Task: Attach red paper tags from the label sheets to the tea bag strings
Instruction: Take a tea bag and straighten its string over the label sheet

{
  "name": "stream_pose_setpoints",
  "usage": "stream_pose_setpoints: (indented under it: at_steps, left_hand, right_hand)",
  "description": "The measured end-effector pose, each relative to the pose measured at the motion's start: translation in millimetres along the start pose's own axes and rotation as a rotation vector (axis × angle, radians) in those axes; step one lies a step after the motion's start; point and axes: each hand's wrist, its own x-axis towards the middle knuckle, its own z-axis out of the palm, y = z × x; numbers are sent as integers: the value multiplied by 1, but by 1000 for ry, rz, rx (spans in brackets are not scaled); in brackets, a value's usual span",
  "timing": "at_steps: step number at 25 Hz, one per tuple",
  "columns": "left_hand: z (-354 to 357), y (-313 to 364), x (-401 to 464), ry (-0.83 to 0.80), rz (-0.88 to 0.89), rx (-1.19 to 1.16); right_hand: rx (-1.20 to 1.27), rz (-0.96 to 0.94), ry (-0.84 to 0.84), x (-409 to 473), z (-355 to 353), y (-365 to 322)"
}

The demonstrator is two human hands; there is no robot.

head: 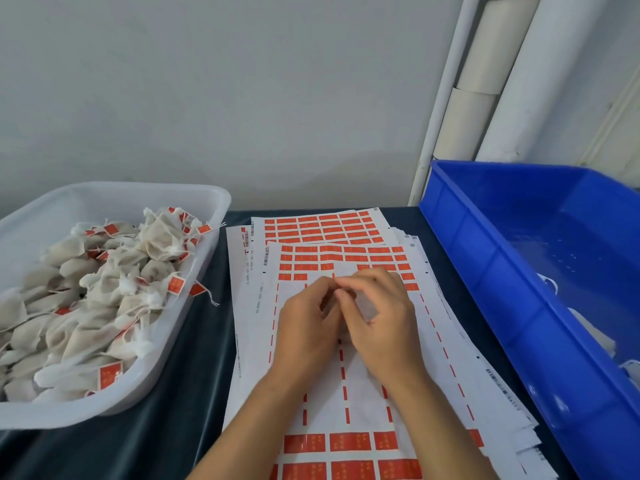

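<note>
Your left hand [304, 327] and right hand [381, 323] meet above the label sheets [346, 393], fingers [341, 284] curled together, whatever they pinch hidden.

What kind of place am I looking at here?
Probably a small hand-packing workshop for tea. A white tub is heaped with tagged tea bags, a stack of red label sheets covers the table, and a blue crate stands alongside.
</note>
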Motion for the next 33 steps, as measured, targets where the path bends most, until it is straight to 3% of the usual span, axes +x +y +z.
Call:
stream_pose_setpoints:
  at_steps: [7,10,13,21,33]
  left_hand:
    - [-1,6,-2,-59,-44,29]
    - [-2,7,-2,-38,-62,30]
    - [-2,7,-1,-53,-81,44]
    - [-2,10,-2,-68,-90,30]
    - [-1,11,-4,-97,-135,38]
  right_hand:
    - [178,235,57,3,-2,1]
    - [318,338,-36,3,-6,0]
    - [312,324,-139,2,-6,0]
    - [256,299,4,5,-9,3]
    - [724,531,163,14,-23,-1]
